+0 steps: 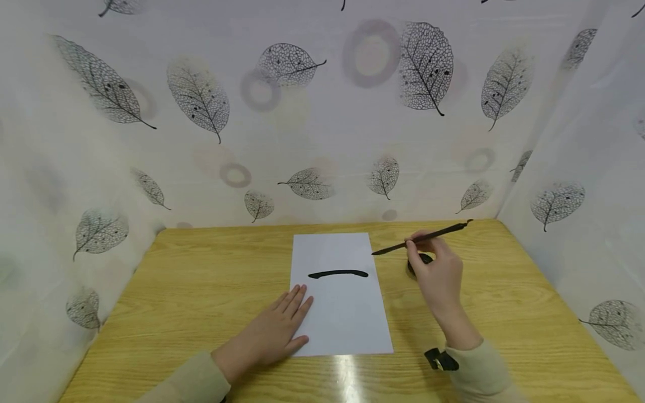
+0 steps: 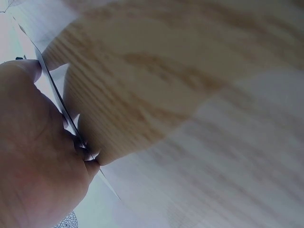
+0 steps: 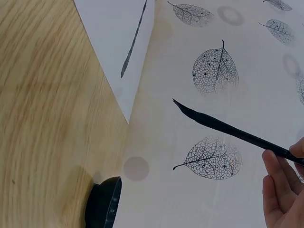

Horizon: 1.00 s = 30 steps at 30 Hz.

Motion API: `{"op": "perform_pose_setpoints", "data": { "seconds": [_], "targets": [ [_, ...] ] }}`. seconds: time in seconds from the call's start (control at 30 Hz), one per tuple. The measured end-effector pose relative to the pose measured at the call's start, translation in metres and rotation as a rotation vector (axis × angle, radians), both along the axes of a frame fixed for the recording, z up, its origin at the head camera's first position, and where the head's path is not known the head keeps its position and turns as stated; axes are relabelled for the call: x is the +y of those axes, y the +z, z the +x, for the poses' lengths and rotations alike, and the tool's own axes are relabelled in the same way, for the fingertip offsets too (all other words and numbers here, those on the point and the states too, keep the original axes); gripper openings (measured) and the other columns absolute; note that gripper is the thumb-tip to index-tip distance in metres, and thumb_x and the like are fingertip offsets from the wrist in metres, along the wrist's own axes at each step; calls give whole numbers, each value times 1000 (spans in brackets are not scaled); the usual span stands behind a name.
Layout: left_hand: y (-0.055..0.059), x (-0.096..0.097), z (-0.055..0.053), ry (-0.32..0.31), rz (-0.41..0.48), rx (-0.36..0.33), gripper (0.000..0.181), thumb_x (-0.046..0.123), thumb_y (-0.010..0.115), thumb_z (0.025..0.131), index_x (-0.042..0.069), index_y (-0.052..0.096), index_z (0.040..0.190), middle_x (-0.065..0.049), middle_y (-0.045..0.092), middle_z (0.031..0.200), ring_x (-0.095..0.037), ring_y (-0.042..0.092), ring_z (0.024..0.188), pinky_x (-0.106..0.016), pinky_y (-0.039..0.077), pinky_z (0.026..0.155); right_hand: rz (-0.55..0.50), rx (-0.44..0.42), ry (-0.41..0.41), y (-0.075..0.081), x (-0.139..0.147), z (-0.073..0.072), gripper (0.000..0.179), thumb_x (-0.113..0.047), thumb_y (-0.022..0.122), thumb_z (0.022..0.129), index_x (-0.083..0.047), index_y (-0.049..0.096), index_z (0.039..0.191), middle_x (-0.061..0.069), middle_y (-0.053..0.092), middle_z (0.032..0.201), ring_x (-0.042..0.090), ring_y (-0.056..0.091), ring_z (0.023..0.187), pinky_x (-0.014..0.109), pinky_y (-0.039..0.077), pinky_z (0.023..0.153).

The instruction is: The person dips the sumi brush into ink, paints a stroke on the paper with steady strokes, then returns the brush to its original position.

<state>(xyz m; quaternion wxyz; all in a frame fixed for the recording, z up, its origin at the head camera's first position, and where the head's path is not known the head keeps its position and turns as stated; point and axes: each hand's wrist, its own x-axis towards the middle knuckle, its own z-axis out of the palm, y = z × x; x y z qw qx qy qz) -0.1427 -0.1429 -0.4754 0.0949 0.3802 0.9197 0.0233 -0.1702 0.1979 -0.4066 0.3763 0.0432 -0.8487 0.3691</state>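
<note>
My right hand [image 1: 437, 268] pinches a dark writing brush [image 1: 428, 238] between thumb and fingers. Its tip hangs by the right edge of the white paper [image 1: 347, 324], pointing left; the right wrist view shows the black brush [image 3: 232, 132] and the fingers [image 3: 280, 185] around its handle. On the paper lies one thick black ink stroke [image 1: 337, 273], running sideways. Flat on the paper's lower left side rests my left hand [image 1: 279, 330], fingers spread. A small black ink dish [image 3: 102, 204] stands right of the paper, partly hidden behind my right hand in the head view.
The wooden table [image 1: 211, 280] carries the paper near its middle. A pale curtain [image 1: 322, 129] with a leaf print stands along the back and both sides. A black clasp or strap [image 1: 441, 359] shows at the right sleeve.
</note>
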Motion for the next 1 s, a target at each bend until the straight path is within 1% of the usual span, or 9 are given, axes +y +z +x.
{"op": "perform_pose_setpoints", "data": {
  "seconds": [0.07,0.2,0.3,0.47,0.57,0.63,0.77,0.87,1.0],
  "targets": [
    [0,0,0,1,0,0,76,49,45,111,2,27,167,-24,18,176,-39,19,165,-50,28,133,28,21,-2,2,3,1,9,-1,77,95,1,75,103,14,80,94,32,77,78,2,43,73],
    [0,0,0,2,-4,1,76,49,45,111,2,27,167,-24,18,176,-39,19,165,-50,28,133,67,72,8,4,8,1,9,2,76,94,0,75,103,14,81,93,33,77,79,2,42,76],
    [-1,0,0,3,-8,1,76,49,45,111,2,27,167,-24,17,176,-39,19,165,-50,28,133,101,117,19,5,11,2,11,4,75,93,0,75,104,14,81,93,33,77,79,6,44,76],
    [-1,0,1,5,-8,-3,76,49,45,111,2,27,167,-24,17,176,-38,19,165,-50,28,133,206,167,18,4,16,4,16,3,77,91,-1,76,106,15,80,92,31,76,78,30,55,69],
    [-1,0,1,5,-5,-5,76,49,45,111,2,26,168,-24,17,177,-38,19,165,-50,28,133,262,211,22,3,18,5,20,4,79,88,-1,77,107,15,81,92,31,76,75,43,55,63],
    [-2,0,1,5,-7,-2,76,50,44,111,2,26,168,-24,17,177,-38,19,165,-50,28,133,287,243,36,3,20,5,20,3,78,87,-1,77,107,15,81,93,32,76,75,46,55,62],
    [-3,-1,0,4,-12,0,76,50,43,111,3,26,168,-23,16,177,-38,18,165,-50,28,133,338,325,71,1,24,4,16,-8,70,95,2,77,106,18,80,93,35,76,76,46,56,65],
    [-3,-1,0,2,-10,3,76,50,43,112,3,26,168,-23,16,177,-38,18,165,-50,28,133,383,408,74,-2,27,3,24,-17,63,101,3,77,102,19,79,90,37,75,74,47,57,65],
    [-3,-1,0,-2,-4,8,75,50,43,112,3,26,168,-24,17,177,-38,19,165,-50,28,133,401,490,88,-5,31,2,26,-17,63,102,4,77,95,19,78,84,38,73,68,48,57,64]
  ]
}}
